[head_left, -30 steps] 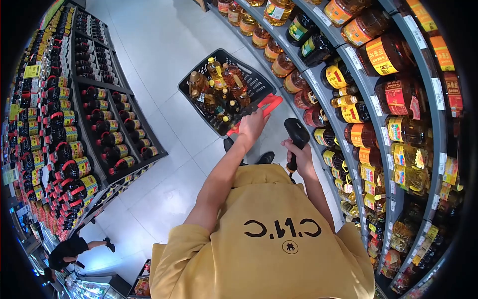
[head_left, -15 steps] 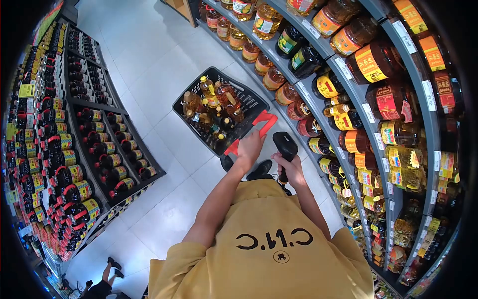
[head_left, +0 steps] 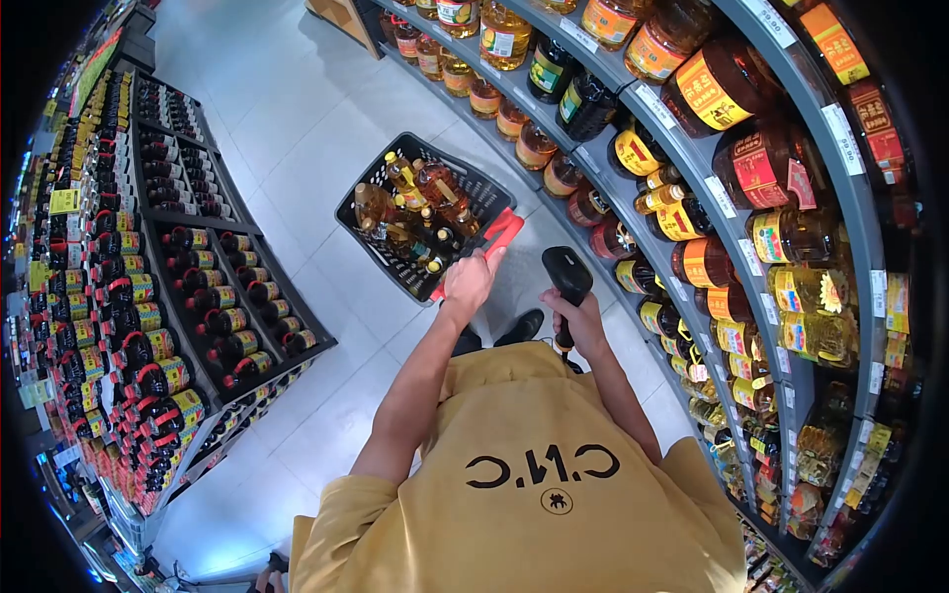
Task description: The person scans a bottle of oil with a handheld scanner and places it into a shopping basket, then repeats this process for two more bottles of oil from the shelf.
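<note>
My left hand [head_left: 469, 283] is closed around the red handle [head_left: 505, 230] of a black shopping basket [head_left: 494, 188]. Inside the basket stand several bottles, some of golden oil [head_left: 405, 178] and some dark with yellow caps [head_left: 445, 240]. In my right hand [head_left: 581, 322] is a black handheld barcode scanner [head_left: 566, 274], gripped by its handle with its head pointing forward. The scanner is to the right of the basket and apart from it. Its lower handle is partly covered by my fingers.
Shelves [head_left: 682, 119] of large oil bottles with price tags curve along my right. A dark rack [head_left: 198, 287] of dark bottles with red caps lines the left. Between them runs a pale tiled floor [head_left: 287, 128]. A wooden stand [head_left: 348, 22] is at the far end.
The right shelves and left rack have shifted in view as I move along the aisle. The basket appears slightly further left. The person at lower left has mostly left the view.
</note>
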`<state>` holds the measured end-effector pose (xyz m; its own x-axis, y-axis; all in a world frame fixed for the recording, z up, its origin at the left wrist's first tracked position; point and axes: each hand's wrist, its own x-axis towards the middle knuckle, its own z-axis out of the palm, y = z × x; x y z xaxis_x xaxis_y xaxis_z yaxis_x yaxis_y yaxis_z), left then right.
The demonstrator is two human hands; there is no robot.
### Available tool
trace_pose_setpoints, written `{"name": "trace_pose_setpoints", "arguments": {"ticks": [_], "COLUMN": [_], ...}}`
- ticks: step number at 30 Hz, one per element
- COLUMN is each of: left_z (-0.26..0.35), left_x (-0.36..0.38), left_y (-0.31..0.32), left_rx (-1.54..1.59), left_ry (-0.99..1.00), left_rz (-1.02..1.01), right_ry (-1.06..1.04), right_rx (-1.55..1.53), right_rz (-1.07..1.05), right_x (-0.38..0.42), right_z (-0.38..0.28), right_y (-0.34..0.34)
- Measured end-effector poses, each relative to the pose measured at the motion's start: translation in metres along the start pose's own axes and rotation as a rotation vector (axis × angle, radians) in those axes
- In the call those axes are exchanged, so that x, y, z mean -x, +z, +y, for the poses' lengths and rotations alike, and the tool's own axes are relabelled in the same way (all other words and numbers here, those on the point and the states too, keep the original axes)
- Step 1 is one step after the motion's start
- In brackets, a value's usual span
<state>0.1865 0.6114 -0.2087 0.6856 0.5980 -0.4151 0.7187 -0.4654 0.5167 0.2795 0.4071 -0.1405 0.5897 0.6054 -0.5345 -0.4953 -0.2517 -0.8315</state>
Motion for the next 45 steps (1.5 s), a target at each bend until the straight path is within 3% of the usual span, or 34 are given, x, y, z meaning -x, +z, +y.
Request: {"name": "trace_pose_setpoints", "arguments": {"ticks": [16, 27, 45], "left_z": [0.016, 0.009, -0.008], "left_x": [0.033, 0.061, 0.064], "left_y": [0.015, 0.036, 0.017], "left_rx": [-0.051, -0.102, -0.120], "left_ry": [0.016, 0.144, 0.229], "left_rz": [-0.019, 0.028, -0.074], "right_ry": [0.040, 0.009, 0.061], "right_rx": [0.026, 0.050, 0.038], "right_rz": [-0.069, -0.098, -0.141], "right_x": [0.012, 0.017, -0.003], "right_z": [-0.007, 0.002, -0.007], "right_y": [-0.043, -0.060, -0.034]}}
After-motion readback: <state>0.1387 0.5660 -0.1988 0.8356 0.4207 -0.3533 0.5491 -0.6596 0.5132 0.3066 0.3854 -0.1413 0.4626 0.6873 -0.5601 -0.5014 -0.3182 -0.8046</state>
